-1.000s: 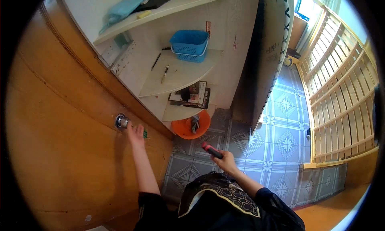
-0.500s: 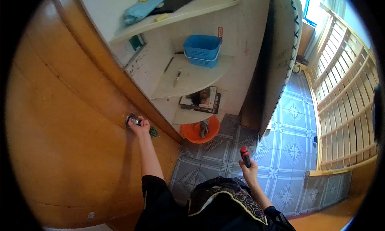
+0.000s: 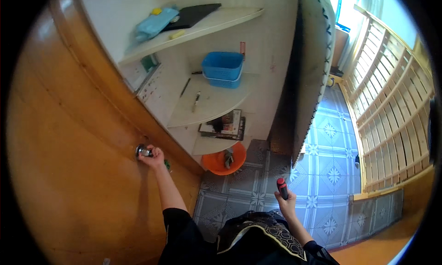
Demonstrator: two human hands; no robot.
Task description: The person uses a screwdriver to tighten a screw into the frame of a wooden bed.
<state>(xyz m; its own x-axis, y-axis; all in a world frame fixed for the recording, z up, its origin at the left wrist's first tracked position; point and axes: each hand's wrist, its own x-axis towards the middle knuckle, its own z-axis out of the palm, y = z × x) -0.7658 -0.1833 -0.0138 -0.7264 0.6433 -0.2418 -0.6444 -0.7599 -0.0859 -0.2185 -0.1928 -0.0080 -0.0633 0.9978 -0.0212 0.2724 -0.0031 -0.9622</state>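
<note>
My left hand [image 3: 154, 158] is closed around a round metal door knob [image 3: 142, 151] on the brown wooden door [image 3: 83, 173]. The fingers and thumb cover part of the knob. Something small and green [image 3: 167, 164] shows beside the wrist, partly hidden by it. My right hand [image 3: 287, 204], held in front of my body over the floor, grips a red-and-black tool handle [image 3: 282, 187] with its red end pointing up and away. The rest of that tool is hidden in the hand, so its exact kind does not show.
Pale corner shelves [image 3: 216, 104] hold a blue basket [image 3: 223, 69], papers [image 3: 223, 127] and a light blue cloth [image 3: 156, 25]. An orange basin [image 3: 212, 165] sits on the tiled floor [image 3: 258, 187] below. A pale upright panel [image 3: 317, 58] and wooden slats [image 3: 386, 104] stand to the right.
The view has shifted, so the shelves and basin appear lower and further left. My left hand stays on the knob. My right hand keeps the tool in nearly the same place.
</note>
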